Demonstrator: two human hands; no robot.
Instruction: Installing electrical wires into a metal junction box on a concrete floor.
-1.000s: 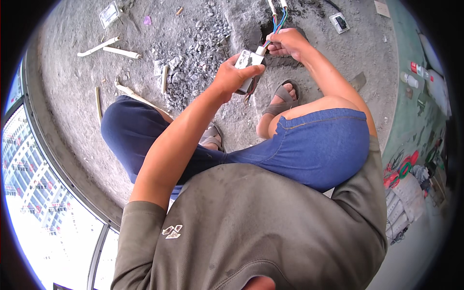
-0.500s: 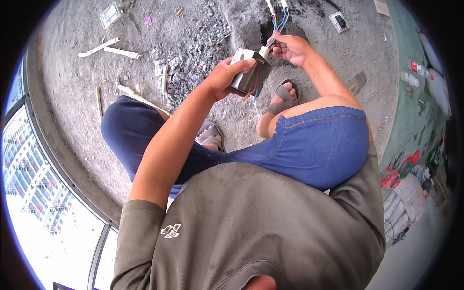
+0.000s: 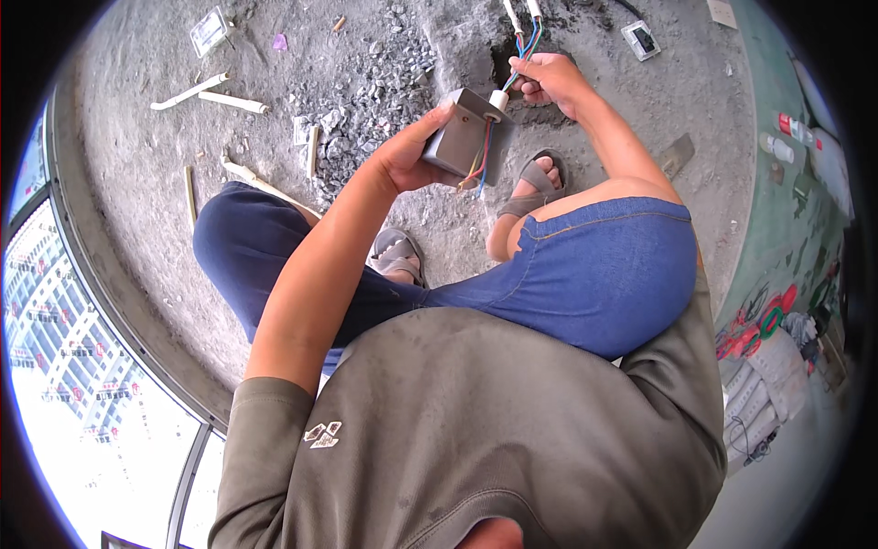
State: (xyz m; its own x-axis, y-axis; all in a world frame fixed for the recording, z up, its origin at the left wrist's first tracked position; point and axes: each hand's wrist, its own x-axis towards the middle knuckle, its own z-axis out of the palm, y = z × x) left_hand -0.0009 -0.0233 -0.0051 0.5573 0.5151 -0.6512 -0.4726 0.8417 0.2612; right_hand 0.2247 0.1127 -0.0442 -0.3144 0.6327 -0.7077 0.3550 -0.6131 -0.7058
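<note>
My left hand [image 3: 412, 156] grips a grey metal electrical box [image 3: 459, 137] by its left side, thumb along the upper edge. A short white conduit end [image 3: 498, 99] sits at the box's far right corner. Red, blue and yellowish wires [image 3: 483, 163] come through into the open box, their loose ends hanging over its near edge. Beyond the conduit end, my right hand [image 3: 551, 82] pinches the coloured wires [image 3: 528, 44] between thumb and forefinger. Those wires run up to two white conduits [image 3: 521, 13] at the top, above a dark hole in the ground.
Grey rubble [image 3: 366, 101] lies left of the box. White pipe pieces [image 3: 233, 101] are scattered farther left. A flat blade tool [image 3: 677, 156] rests right of my foot. Plastic bottles [image 3: 800, 133] and red and green coils [image 3: 770, 320] lie at the right. A window [image 3: 91, 366] curves along the left.
The box has turned in my left hand, and its open inside shows more now. My left thumb has shifted from across the box to its upper edge. My right hand still pinches the wires.
</note>
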